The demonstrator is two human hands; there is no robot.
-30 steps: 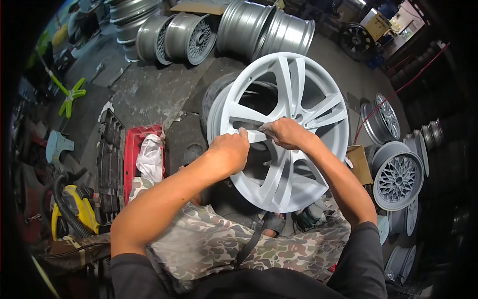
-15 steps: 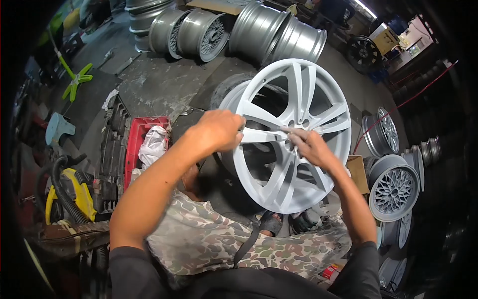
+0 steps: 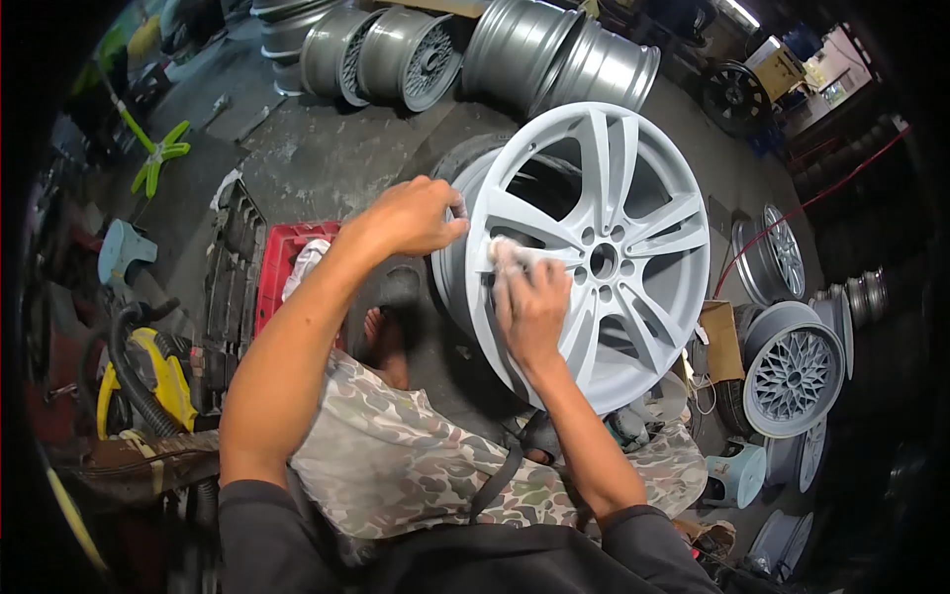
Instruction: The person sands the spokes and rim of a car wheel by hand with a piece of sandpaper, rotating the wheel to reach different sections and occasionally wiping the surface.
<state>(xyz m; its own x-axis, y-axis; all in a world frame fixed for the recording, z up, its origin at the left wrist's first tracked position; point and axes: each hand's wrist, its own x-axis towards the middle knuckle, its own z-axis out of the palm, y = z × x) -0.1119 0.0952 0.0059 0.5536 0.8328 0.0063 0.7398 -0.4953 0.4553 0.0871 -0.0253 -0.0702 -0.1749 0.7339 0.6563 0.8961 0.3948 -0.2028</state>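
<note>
A pale grey spoked wheel rim (image 3: pixel 683 223) is propped up, tilted, in front of my knees. My left hand (image 3: pixel 421 216) is closed at its upper left outer edge, with the fingers curled against the lip. My right hand (image 3: pixel 532 297) presses onto the left spokes, its fingers bent round something whitish. Motion blurs that item and the fingertips, so I cannot make out what it is. The centre hole and bolt holes of the rim show just right of my right hand.
Silver rims (image 3: pixel 515 59) line the floor at the back. A red crate (image 3: pixel 282 267) with white cloth and a black case (image 3: pixel 233 297) lie left, near a yellow tool (image 3: pixel 163 376). At right are a mesh rim (image 3: pixel 792 381), a cardboard box (image 3: pixel 722 342) and a pale blue stool (image 3: pixel 737 475).
My right hand has moved left from the hub to the left spokes and is now blurred. My left hand has shifted slightly up and left. The view has shifted a little.
</note>
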